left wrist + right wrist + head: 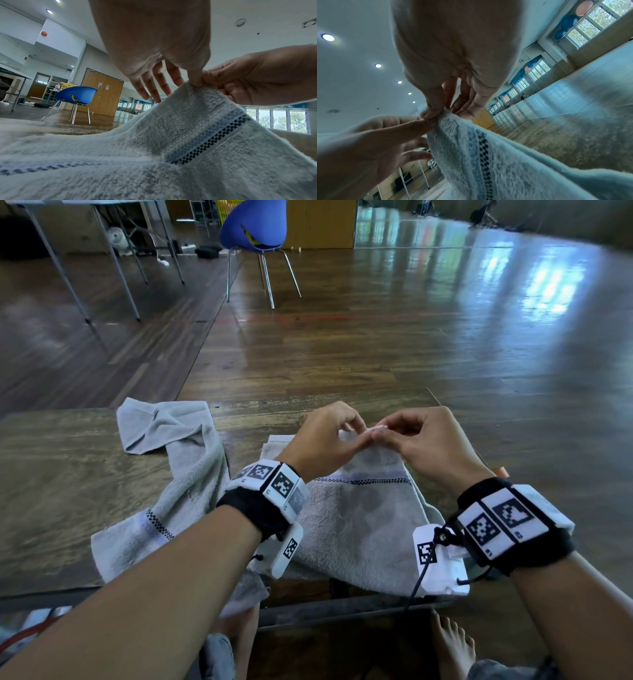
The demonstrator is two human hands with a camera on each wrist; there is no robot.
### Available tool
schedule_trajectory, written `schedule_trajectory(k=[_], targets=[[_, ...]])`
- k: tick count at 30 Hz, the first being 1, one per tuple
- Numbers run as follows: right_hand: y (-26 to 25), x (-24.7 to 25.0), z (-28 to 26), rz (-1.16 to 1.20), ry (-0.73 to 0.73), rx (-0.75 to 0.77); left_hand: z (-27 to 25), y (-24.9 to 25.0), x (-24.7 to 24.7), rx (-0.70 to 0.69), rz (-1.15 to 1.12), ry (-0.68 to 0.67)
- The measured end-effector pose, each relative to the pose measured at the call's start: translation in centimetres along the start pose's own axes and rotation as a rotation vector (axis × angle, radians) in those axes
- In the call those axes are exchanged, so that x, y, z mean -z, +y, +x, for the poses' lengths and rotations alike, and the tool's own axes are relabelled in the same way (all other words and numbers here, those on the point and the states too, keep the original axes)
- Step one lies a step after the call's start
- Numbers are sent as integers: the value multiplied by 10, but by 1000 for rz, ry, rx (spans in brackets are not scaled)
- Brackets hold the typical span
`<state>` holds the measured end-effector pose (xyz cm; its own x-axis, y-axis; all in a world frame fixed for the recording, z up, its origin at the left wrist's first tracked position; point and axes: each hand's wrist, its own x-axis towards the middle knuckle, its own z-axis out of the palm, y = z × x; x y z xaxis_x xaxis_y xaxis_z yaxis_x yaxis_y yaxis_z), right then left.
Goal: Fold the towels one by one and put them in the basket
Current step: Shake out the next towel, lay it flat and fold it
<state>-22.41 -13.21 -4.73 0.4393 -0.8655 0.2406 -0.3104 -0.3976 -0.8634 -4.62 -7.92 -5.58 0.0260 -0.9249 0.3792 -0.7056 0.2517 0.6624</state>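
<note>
A grey towel with a blue band and a black checkered stripe lies on the low wooden table in front of me. Its far edge is lifted off the table. My left hand and right hand meet there, and each pinches that edge between thumb and forefinger. In the left wrist view my left hand pinches the towel right beside the right hand, with its other fingers spread. In the right wrist view my right hand pinches the towel against the left hand. No basket is near.
A second grey towel lies crumpled on the left of the table, hanging over the near edge. A blue chair stands on the wooden floor beyond. A small orange thing sits at the table's right edge. My bare foot is below.
</note>
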Motion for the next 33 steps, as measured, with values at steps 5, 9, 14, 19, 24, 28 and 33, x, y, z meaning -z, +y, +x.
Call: schedule_trajectory(k=[5,9,14,19,24,28,33], targets=[[0,15,5,-49,-40,74,0,-11,14,-2,52,-203],[13,47,13,-105,74,86,-1,-26,36,38,184,-189],[43,77,15,-153,188,-7,-12,-51,63,117,229,-140],[60,83,16,-161,187,-118,-25,-70,85,229,155,-74],[68,80,20,-126,174,-161,-28,-73,94,261,151,-120],[75,80,24,-134,184,-161,-28,-76,96,306,112,-130],[81,81,27,-153,194,-180,-26,-77,93,341,0,20]])
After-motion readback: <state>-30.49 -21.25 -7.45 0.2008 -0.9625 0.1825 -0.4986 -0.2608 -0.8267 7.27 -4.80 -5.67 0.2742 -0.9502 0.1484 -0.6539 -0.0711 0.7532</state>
